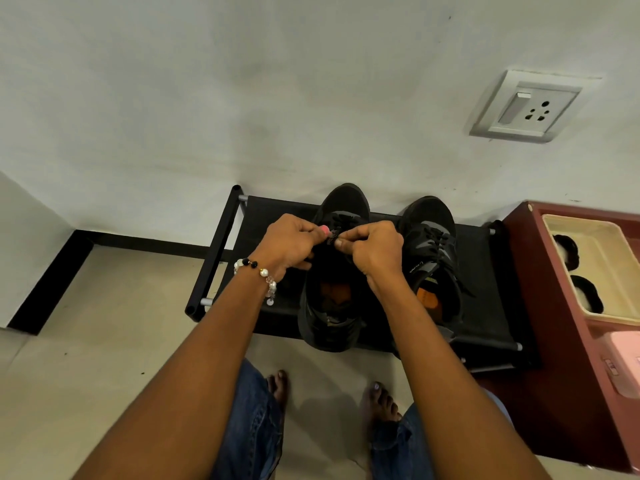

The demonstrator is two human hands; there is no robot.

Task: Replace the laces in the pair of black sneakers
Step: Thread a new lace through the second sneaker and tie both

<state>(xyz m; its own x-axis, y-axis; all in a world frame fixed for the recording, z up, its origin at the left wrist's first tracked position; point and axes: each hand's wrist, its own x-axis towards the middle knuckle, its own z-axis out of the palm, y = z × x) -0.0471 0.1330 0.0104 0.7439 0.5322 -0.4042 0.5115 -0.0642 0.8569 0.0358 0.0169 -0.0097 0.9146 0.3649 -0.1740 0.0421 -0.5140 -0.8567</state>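
1. Two black sneakers are sitting side by side on a low black shoe rack (485, 306) against the wall, toes pointing to the wall.
2. The left hand (289, 242) is pinching the black lace (332, 234) over the left sneaker (332, 306), its fingers curled and clamped on it.
3. The right hand (372, 245) is gripping the same lace just beside, fingers curled tight on it.
4. The right sneaker (433, 251) is lying untouched, laces in place.
5. A beaded bracelet (258, 275) is hanging on the left wrist.
6. A maroon cabinet (554, 341) is standing right of the rack, holding a cream tray (595, 271).
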